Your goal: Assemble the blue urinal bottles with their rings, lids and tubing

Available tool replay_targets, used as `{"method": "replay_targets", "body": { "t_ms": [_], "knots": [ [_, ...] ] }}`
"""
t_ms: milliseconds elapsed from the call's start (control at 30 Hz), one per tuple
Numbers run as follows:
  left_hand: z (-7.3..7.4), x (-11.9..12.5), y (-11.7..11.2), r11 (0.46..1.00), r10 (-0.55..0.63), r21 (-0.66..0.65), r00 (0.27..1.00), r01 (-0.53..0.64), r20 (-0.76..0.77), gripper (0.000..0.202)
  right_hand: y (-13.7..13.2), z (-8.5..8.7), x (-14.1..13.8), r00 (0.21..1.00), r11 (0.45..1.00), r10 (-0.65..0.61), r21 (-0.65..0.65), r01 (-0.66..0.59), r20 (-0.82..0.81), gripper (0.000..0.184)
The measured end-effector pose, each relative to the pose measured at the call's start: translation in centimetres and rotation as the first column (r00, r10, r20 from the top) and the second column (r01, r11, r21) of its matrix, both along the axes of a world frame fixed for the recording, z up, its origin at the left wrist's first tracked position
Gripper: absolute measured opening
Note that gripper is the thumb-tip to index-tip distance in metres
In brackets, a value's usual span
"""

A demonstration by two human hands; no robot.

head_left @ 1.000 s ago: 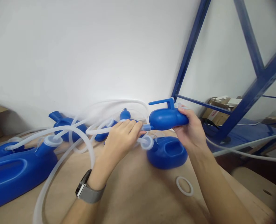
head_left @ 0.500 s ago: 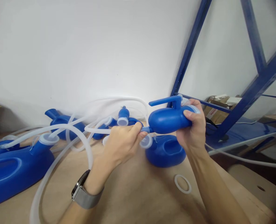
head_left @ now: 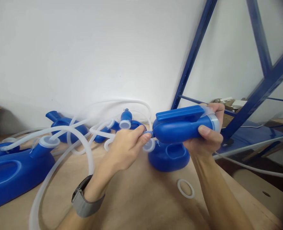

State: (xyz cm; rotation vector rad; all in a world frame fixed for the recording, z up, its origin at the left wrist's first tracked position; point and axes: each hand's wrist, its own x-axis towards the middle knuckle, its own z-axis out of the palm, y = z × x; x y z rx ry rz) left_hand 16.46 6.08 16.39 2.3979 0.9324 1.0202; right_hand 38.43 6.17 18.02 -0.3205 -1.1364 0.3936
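My right hand [head_left: 207, 137] is wrapped round the wide end of a blue plastic bottle [head_left: 179, 126] with a handle on top, held in the air above the wooden table [head_left: 141, 198]. My left hand [head_left: 127, 148], with a watch on its wrist, pinches the clear white hose [head_left: 100, 132] where it meets the bottle's narrow spout. Just below lies another blue bottle [head_left: 168, 156] on the table. A loose white ring [head_left: 185, 188] lies near my right forearm.
Several more blue bottles lie to the left, the largest [head_left: 14, 172] at the near left edge, with clear hoses [head_left: 60, 159] looping over them. A white wall stands behind. A blue metal rack frame [head_left: 261, 92] and cardboard boxes [head_left: 229, 105] are on the right.
The bottle in my right hand has turned and risen a little, so its handle faces me more. My left hand has stayed pinched at the spout and hose.
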Motion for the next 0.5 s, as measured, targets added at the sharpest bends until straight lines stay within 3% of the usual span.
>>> {"method": "replay_targets", "body": {
  "t_ms": [267,367,500],
  "knots": [
    [0.2,0.9,-0.6,0.982,-0.064,-0.178,0.997,0.069,0.037,0.042,0.5,0.0,1.4,0.993,0.991,0.025,0.131,-0.04,0.114,0.042],
    [0.2,1.1,-0.6,0.991,-0.024,-0.131,1.0,0.027,0.018,0.035,0.5,0.0,1.4,0.993,0.985,0.021,0.168,-0.04,0.112,0.04],
    [-0.5,1.2,-0.3,0.999,0.03,0.048,0.996,-0.026,-0.09,0.022,0.4,0.2,1.3,0.996,0.987,0.012,0.156,-0.027,0.091,0.036]
  ]
}}
